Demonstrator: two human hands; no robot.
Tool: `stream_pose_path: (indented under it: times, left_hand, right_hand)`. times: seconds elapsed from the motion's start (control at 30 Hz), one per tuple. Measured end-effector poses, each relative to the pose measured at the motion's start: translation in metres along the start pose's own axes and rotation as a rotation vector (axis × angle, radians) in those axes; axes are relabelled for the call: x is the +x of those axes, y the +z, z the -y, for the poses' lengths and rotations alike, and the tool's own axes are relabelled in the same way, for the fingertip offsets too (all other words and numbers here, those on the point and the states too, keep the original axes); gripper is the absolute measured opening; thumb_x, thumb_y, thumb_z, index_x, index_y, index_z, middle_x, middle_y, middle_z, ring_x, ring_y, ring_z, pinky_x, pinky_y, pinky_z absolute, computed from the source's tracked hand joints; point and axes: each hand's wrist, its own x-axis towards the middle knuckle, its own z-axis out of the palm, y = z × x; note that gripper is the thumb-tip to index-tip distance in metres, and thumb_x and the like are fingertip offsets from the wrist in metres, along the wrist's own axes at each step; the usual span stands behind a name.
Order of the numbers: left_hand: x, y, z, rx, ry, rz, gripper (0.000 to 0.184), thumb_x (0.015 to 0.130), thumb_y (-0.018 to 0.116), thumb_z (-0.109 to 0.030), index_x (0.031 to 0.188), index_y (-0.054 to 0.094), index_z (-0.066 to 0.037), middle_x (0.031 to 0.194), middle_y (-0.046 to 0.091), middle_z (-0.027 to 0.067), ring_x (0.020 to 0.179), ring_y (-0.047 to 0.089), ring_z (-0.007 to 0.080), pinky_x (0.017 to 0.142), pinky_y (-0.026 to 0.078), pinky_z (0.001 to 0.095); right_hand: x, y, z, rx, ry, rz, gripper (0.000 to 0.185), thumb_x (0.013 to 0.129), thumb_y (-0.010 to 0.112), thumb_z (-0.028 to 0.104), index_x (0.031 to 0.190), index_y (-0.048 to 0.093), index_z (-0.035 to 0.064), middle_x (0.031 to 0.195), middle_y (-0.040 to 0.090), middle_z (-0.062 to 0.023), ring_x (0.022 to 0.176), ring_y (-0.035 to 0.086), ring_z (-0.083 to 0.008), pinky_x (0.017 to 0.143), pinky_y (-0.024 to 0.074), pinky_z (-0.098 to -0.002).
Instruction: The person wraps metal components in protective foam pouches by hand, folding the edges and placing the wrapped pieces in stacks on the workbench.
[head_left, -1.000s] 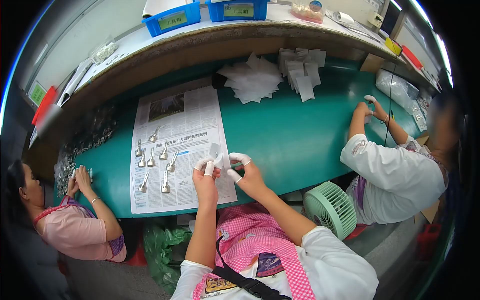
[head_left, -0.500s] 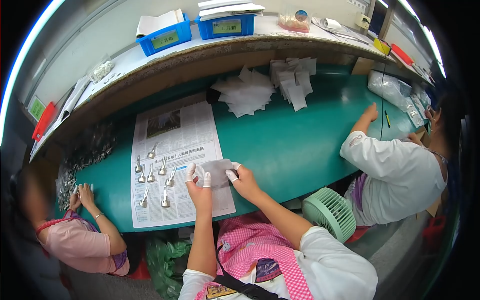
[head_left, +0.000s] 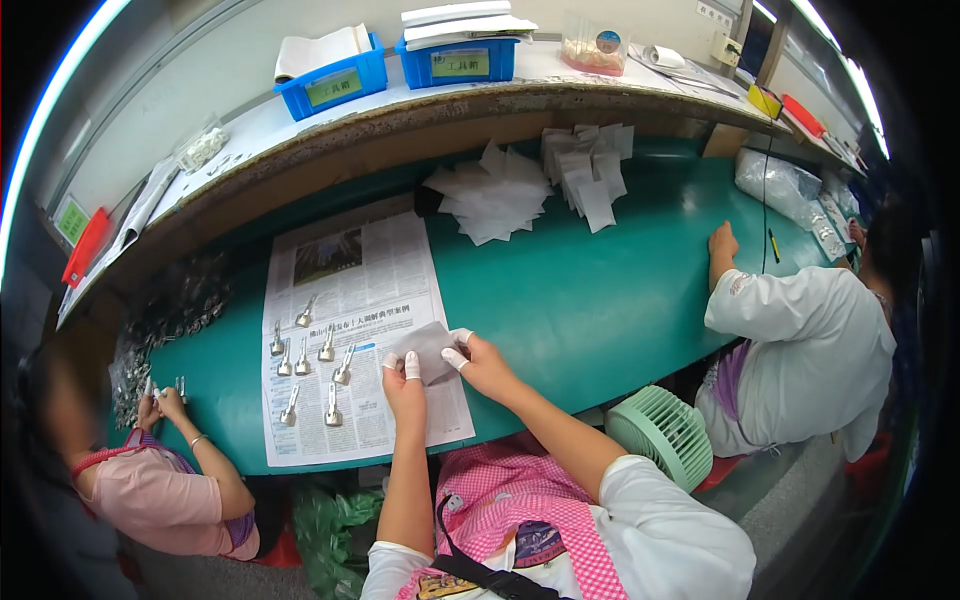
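Observation:
A small, thin, translucent grey-white sheet (head_left: 429,350) is stretched between my two hands, above the right edge of a newspaper (head_left: 300,435). My left hand (head_left: 404,396) pinches its left side with white-covered fingertips. My right hand (head_left: 486,370) grips the right side, its thumb and finger also in white covers. Whether the sheet is one layer or a pouch cannot be made out. To the left, several silver metal pieces (head_left: 333,405), each with a broad end and a narrow shaft, lie on the newspaper.
Stacks of white sheets (head_left: 493,200) lie on the green table (head_left: 600,290). Blue bins (head_left: 460,65) stand on the shelf above. A person at left handles small parts beside a metal pile (head_left: 135,375); another person sits at right. A green fan (head_left: 662,435) stands by the table edge.
My left fingers have shifted slightly right and down along the sheet, which now looks flatter and more spread. The person at right has leaned farther away, turning the head aside.

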Motion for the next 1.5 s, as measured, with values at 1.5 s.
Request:
stream_pose_path:
  times: [1.5]
  left_hand:
    - [-0.003,0.009,0.015,0.202,0.055,0.014,0.014,0.089,0.054,0.004,0.101,0.061,0.003,0.096,0.066,0.0117,0.088,0.065,0.0163,0.082,0.051,0.0269]
  right_hand:
    - [0.252,-0.199,-0.055,-0.972,-0.081,-0.487,0.024,0.072,0.056,0.004,0.095,0.054,-0.0038,0.101,0.055,-0.0237,0.098,0.055,-0.0416,0.084,0.0474,-0.0464]
